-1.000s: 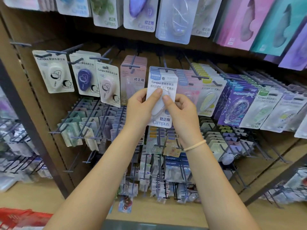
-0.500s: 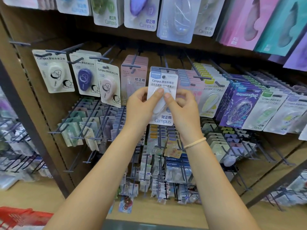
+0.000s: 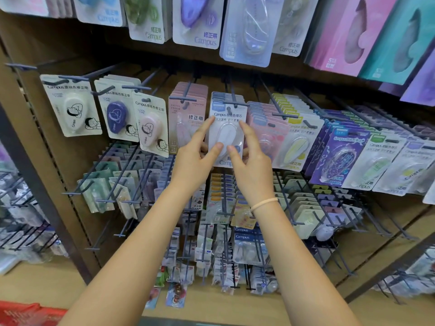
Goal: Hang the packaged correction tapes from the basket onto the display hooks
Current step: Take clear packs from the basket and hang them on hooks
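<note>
Both hands [image 3: 253, 170] loosened beside hung package [image 3: 227, 128].

packed hooks [image 3: 275, 114] flank white pack [image 3: 227, 128], aisle side open

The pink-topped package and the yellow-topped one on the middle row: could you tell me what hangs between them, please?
In the head view, the white correction tape package that both hands touch, then a pink-fronted stack.

The white correction tape pack [image 3: 227, 135] carries a pale blue header strip. The pack to its left [image 3: 187, 118] is pink. A dark purple pack [image 3: 339, 158] shows swirling white patterns. The basket [image 3: 26, 314] is red; the hooks [image 3: 231, 103] are grey-blue.
</note>
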`<control>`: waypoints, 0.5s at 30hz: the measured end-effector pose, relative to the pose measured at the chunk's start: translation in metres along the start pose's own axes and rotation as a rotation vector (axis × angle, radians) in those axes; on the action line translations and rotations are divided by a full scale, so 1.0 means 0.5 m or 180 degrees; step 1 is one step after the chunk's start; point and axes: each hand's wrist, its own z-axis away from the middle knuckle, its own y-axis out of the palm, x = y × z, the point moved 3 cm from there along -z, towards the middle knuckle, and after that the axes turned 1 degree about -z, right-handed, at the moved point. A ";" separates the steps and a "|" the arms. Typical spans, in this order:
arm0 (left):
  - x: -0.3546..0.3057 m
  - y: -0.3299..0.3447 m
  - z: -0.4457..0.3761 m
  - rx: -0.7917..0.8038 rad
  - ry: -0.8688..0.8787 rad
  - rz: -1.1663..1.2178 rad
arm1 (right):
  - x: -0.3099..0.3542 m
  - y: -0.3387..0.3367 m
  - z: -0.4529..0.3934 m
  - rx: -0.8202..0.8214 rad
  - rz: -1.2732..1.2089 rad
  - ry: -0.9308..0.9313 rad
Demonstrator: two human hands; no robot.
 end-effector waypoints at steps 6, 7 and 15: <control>0.000 -0.005 -0.005 0.0086 -0.0085 -0.0101 | 0.003 0.002 0.000 0.0008 0.0364 -0.0003; -0.002 -0.010 0.002 0.0126 -0.0078 -0.0159 | 0.003 -0.003 0.008 -0.0017 0.0427 -0.0006; 0.127 -0.180 0.233 -0.1005 0.0203 -0.1157 | 0.070 0.135 0.175 0.0528 0.0104 -0.0582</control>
